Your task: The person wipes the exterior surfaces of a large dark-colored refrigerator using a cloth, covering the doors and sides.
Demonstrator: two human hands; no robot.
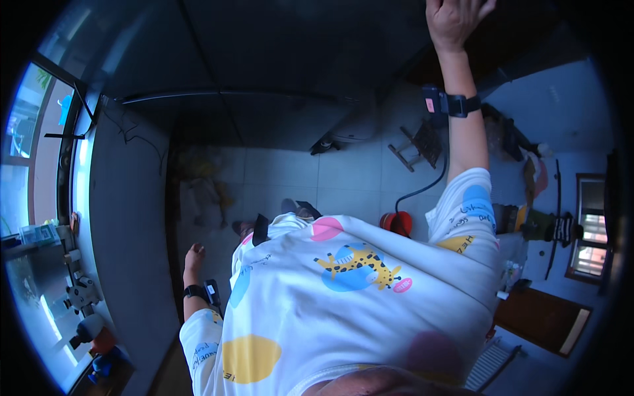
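Note:
My right hand [458, 22] is raised at the upper right, in front of the dark surfaces there. Its back faces me and the picture's rim cuts off part of the fingers, so what they touch is hidden. On the left, my left hand [194, 255] hangs low beside my body with its fingers loosely curled. Nothing shows in it, though the palm is turned out of sight. Both wrists carry black straps with small boxes. Before me stands a tall, dark, glossy cabinet [282, 116], perhaps a refrigerator, with a vertical seam and a long horizontal edge.
A small folding stool [421, 146] stands on the tiled floor [292, 171]. Nearer me is a red bucket [396, 222] beside a dark hose [426, 185]. Along the left, a pale panel [129, 222] runs below a window. Figurines [84, 294] sit beside it.

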